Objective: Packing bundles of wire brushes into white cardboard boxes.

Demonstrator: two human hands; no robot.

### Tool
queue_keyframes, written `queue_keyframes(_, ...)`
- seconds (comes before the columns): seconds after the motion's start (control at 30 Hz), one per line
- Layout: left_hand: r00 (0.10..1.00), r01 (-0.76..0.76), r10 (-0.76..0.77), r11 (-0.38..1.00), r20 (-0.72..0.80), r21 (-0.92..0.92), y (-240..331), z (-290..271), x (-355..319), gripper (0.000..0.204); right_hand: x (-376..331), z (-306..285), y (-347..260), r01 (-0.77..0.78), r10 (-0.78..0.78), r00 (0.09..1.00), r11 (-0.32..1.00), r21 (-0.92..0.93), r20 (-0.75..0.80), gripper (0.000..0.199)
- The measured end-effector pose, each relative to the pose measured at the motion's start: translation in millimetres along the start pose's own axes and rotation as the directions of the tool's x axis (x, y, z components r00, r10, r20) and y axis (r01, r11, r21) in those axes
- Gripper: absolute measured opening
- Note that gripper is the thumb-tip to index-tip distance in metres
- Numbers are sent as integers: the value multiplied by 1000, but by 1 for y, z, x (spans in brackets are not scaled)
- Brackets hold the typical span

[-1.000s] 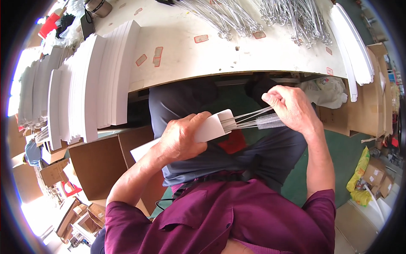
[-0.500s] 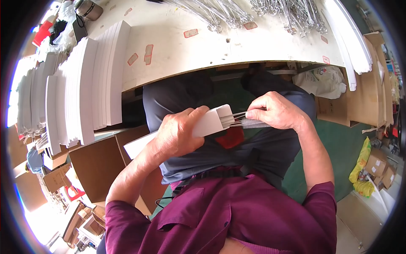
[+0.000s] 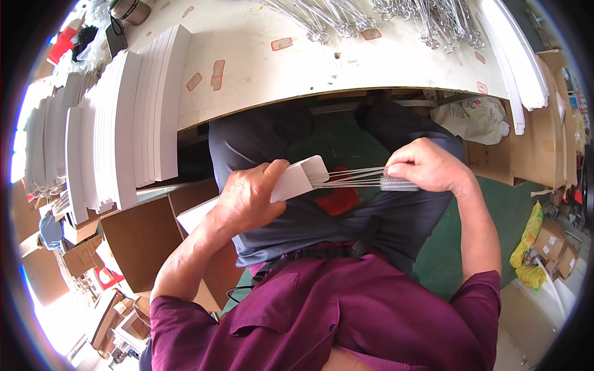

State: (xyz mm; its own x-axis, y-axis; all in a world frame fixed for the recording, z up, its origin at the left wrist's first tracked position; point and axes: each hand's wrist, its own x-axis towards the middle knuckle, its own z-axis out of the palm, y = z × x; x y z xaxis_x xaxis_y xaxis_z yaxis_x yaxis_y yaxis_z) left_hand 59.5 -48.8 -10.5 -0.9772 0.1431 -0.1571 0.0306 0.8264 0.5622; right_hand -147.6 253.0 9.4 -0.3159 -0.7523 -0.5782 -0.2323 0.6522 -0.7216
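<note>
Over my lap, my left hand (image 3: 247, 193) is wrapped round a long, narrow white box (image 3: 297, 181). Its right end is open, with a flap sticking out. My right hand (image 3: 427, 166) pinches a bundle of thin wire brushes (image 3: 356, 179) to the right of the box. Their metal stems run from the box's open end to my fingers, and grey bristles show below my thumb. How far the stems reach inside the box is hidden.
On the white table (image 3: 260, 71) ahead lie several looped wire brushes (image 3: 433, 25). White flat boxes (image 3: 127, 123) stand in a row at the left, others (image 3: 516, 59) at the right edge. An open cardboard box (image 3: 142, 241) stands beside my left arm.
My right hand has moved right with the brushes, and my left hand slightly left with the box. A longer stretch of wire stems shows between them.
</note>
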Motion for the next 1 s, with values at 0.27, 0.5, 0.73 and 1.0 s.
queue_keyframes(0.27,1000,-14,14,1000,-6,-14,3,-2,8,58,29,28,-42,-3,35,979,988,-157,203,35)
queue_keyframes(0.5,998,52,-52,998,21,39,4,-10,7,61,49,45,-42,82,-77,990,996,-36,118,27)
queue_keyframes(0.73,997,81,-81,995,-12,64,-4,-22,-4,63,15,11,-32,95,-99,993,994,-59,-70,26)
queue_keyframes(1.0,996,90,-90,992,-9,88,-1,-29,-4,65,-11,14,-32,194,-303,879,933,-305,-367,20)
